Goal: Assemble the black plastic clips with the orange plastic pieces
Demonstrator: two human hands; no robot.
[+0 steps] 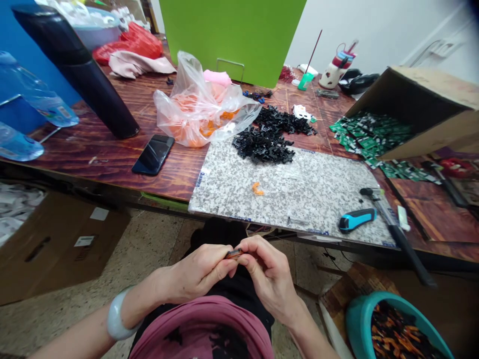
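Both hands meet above my lap, in front of the speckled board (314, 189). A small black and orange part (234, 254) is pinched between them. The fingers and thumb of my left hand (204, 269) close on its left end, and my right hand (271, 271) grips its right end. One orange piece (257, 188) lies on the board. Behind it is a heap of black plastic parts (265, 139), partly on the board. An open clear bag (179, 107) with orange parts stands to the left of that heap.
A phone (153, 154) and a dark bottle (86, 75) are at the left. Rightward lie a blue-black cutter (357, 220), a hammer (402, 242) and a tipped carton (430, 85) spilling green boards (362, 134). A teal bucket (355, 324) of black and orange parts stands low right.
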